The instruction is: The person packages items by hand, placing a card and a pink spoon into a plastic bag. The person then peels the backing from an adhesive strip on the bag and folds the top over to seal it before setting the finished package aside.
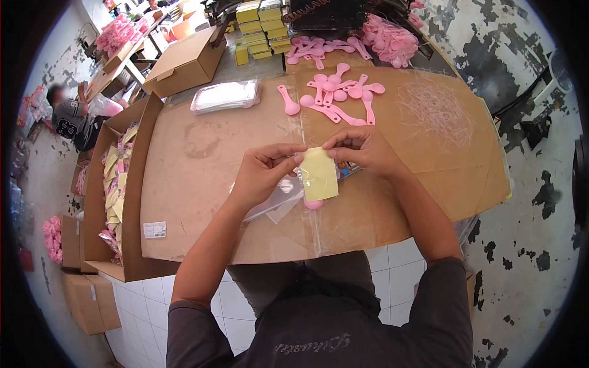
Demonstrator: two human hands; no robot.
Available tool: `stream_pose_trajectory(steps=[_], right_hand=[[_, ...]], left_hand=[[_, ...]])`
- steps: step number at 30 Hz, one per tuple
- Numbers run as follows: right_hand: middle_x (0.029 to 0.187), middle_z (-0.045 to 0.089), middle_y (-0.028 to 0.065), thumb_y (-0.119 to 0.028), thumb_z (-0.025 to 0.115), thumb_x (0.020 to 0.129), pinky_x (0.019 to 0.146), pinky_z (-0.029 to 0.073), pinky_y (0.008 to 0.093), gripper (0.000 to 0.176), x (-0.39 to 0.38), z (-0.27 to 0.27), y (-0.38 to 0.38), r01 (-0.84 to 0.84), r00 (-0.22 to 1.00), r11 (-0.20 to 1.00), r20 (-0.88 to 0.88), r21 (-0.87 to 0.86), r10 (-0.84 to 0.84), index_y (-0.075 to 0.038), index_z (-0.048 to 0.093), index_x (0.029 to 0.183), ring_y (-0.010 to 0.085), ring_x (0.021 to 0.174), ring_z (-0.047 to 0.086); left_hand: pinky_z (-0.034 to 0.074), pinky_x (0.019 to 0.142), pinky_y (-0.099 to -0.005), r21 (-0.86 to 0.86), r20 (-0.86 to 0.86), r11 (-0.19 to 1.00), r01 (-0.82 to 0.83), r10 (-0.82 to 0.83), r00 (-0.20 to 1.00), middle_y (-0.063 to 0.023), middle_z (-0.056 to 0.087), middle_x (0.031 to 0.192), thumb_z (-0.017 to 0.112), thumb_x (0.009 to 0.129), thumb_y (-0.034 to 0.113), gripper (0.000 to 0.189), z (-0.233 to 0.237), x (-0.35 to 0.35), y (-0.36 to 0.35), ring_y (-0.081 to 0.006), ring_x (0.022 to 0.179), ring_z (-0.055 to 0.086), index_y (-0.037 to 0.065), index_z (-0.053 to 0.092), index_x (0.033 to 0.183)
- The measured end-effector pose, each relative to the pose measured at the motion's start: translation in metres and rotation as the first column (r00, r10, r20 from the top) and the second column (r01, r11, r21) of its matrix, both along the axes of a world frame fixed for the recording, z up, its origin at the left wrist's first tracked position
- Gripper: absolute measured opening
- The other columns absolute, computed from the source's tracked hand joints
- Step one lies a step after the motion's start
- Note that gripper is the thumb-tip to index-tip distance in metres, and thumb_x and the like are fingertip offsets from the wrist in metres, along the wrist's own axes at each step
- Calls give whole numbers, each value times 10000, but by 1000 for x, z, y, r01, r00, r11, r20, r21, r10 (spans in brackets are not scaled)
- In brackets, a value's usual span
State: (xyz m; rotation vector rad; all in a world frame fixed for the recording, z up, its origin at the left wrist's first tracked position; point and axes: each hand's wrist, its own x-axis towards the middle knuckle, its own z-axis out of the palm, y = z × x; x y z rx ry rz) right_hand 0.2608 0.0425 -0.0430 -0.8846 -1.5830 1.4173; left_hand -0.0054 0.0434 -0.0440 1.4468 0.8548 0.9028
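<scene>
Yellow card (321,176) hangs — left hand (265,173) and right hand (367,151) pinch its top corners, nearly closed.

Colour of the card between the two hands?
Pale yellow card, plain on the visible face; shows best in the head view.

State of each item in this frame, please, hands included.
Left hand: pinching the card's top edge
Right hand: pinching the same edge
Yellow card: held up, partly hiding a pink piece
Pink spoons: loose, scattered
Clear packets: stacked flat
Clear strands: tangled heap
Left carton: open, filled
Back-left carton: looks closed
Cardboard sheet: laid flat, stained
White label: lying flat
</scene>
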Motion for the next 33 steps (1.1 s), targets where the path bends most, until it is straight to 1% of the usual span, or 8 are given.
stream_pose_trajectory(steps=[10,16,19,22,25,27,30,33], right_hand=[[1133,690,90,10,720,925,913,546,299,532,-4,-6,-1,-126,991,992,36,-20,127,11,506,1412,139,1042,667],[1098,691,65,-18,713,938,877,541,287,459,-3,2,-5,-115,989,992,-84,43,119,-4,553,1367,106,1024,659],[1090,704,63,-60,713,944,886,543,304,386,3,7,0,-24,1000,998,11,55,23,0,603,1310,143,995,675],[1130,701,84,-109,717,934,972,515,355,323,20,3,8,28,853,915,468,403,-231,-3,663,1235,228,1045,669],[1207,675,103,-135,735,904,1063,454,399,305,31,6,10,-89,721,828,609,554,-330,-15,702,1183,296,1144,615],[1240,657,103,-150,757,883,1081,431,414,325,38,8,10,-136,698,828,646,544,-309,-25,709,1180,300,1196,576],[1242,645,96,-164,790,849,1072,429,415,353,47,8,11,-221,642,820,712,528,-285,-34,714,1169,298,1209,557],[1187,650,89,-165,810,825,1050,436,409,338,48,4,17,-219,631,825,721,520,-287,-38,714,1124,288,1166,569]], left_hand=[[582,777,-270,93,58,995,-46,41,997,-76,751,1133,689,1001,108,325,-1,-1,3,-113,942,696,-28,667,1295],[593,773,-277,54,-100,992,112,-107,989,-74,736,1079,683,998,96,306,11,-11,-5,-124,903,702,-42,644,1268],[603,753,-287,-2,-83,999,34,-34,996,-78,735,1064,682,993,92,271,21,-37,-14,-127,882,704,-37,663,1231],[619,746,-319,124,-26,962,-242,247,969,-79,734,1071,656,1009,136,267,17,-97,-22,-140,858,710,-10,670,1232],[519,1083,-400,14,637,706,-708,539,551,-170,548,1498,413,1107,351,526,10,-161,-22,-253,1362,559,16,449,1511],[524,1052,-384,-45,807,834,-550,355,472,-169,527,1519,420,1106,351,541,36,-155,-32,-245,1386,532,25,427,1537],[535,974,-334,157,334,820,-550,480,811,-135,628,1394,457,1096,427,566,15,-144,-19,-212,1243,627,27,488,1496],[532,944,-322,301,-211,912,-279,349,913,-83,720,1210,708,980,208,408,16,-87,-11,-181,1109,677,39,654,1348]])
